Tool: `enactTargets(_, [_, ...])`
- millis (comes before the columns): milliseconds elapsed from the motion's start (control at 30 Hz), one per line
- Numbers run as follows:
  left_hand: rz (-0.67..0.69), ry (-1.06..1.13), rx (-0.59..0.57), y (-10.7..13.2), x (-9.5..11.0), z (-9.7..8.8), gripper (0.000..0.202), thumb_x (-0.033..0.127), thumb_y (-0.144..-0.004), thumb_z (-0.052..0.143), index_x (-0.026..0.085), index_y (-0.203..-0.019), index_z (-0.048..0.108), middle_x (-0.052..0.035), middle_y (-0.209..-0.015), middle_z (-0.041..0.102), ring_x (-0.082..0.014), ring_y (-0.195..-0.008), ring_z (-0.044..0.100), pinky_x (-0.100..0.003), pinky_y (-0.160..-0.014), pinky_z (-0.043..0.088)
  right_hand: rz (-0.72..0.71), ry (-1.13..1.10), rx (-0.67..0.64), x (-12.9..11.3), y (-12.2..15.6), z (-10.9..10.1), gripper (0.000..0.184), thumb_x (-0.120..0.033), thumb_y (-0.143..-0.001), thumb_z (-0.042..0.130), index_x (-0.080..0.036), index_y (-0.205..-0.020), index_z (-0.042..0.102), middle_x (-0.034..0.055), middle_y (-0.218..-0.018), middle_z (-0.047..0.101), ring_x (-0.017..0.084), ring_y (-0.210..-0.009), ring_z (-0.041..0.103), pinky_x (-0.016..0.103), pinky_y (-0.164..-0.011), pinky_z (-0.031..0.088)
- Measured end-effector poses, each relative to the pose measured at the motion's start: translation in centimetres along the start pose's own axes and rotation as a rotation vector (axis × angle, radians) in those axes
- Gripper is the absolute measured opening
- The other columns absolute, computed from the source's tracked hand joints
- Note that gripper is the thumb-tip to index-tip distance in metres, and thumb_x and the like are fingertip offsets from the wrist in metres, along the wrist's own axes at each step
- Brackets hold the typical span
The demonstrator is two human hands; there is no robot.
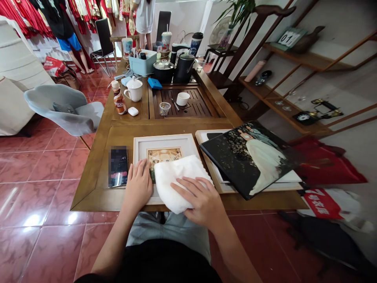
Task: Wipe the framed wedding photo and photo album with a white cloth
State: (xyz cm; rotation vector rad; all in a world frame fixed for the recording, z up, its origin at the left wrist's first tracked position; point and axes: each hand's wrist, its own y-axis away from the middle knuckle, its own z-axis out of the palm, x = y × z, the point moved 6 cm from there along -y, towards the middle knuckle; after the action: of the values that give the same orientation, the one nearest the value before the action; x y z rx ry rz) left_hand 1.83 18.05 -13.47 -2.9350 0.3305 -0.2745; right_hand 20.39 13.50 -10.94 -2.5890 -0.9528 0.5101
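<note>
A light wooden picture frame [166, 138] with a white mat lies flat on the table at the near edge, with a small golden-toned picture [165, 153] inside. My left hand [139, 182] rests on the frame's left side, fingers stretched out and holding nothing. Under my right hand [203, 200] is a bunched white cloth [179, 169], its fingers spread over the top and the thumb at the near edge. The cloth covers the frame's lower right part and some of the picture. Left of my left hand lies a phone [118, 167] with its screen lit.
A large photo panel [250, 157] leans over another frame [216, 177] on the right. Farther back stand a lidded white cup [134, 89], a drink bottle [119, 98], a tea tray [203, 104] and a kettle [184, 68]. A grey chair [63, 106] is left; two people stand beyond.
</note>
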Motion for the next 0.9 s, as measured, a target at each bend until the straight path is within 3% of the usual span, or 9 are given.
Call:
enactTargets(133, [-0.006,-0.003,0.005,0.0,0.0,0.1,0.049,0.016,-0.101,0.034,0.015,-0.147,0.051,-0.0121,-0.154,0.053,-0.0258,-0.145,0.046,-0.050,-0.125,0.028,0.022,0.022,-0.002,1.3,0.4,-0.7,0.050,-0.017,-0.082,0.058,-0.021,-0.132,0.065,0.0094,-0.131,0.070,0.028,-0.120,0.062,0.047,-0.105,0.034])
enactTargets(433, [0.007,-0.014,-0.017,0.0,0.1,0.0,0.050,0.015,-0.101,0.033,0.013,-0.148,0.050,-0.0128,-0.156,0.051,-0.0261,-0.146,0.045,-0.051,-0.125,0.027,-0.050,0.025,-0.014,0.2,-1.5,0.7,0.053,-0.016,-0.079,0.058,-0.020,-0.132,0.065,0.0090,-0.133,0.070,0.028,-0.121,0.060,0.047,-0.104,0.034])
enactTargets(667, [0.000,-0.012,-0.005,-0.1,0.1,0.1,0.049,0.017,-0.102,0.033,0.013,-0.147,0.051,-0.0126,-0.154,0.052,-0.0256,-0.144,0.047,-0.051,-0.125,0.028,-0.007,0.143,-0.015,2.7,-1.6,0.2,0.055,-0.013,-0.076,0.061,-0.021,-0.130,0.067,0.0099,-0.132,0.070,0.029,-0.120,0.060,0.048,-0.105,0.034])
enactTargets(900, [0.012,-0.012,-0.012,0.0,0.1,-0.1,0.049,0.015,-0.100,0.035,0.016,-0.147,0.052,-0.0125,-0.155,0.051,-0.0261,-0.145,0.046,-0.051,-0.125,0.028,-0.074,0.056,-0.071,1.2,-1.9,1.3,0.055,-0.019,-0.080,0.062,-0.022,-0.135,0.064,0.0084,-0.139,0.066,0.029,-0.126,0.056,0.048,-0.110,0.032])
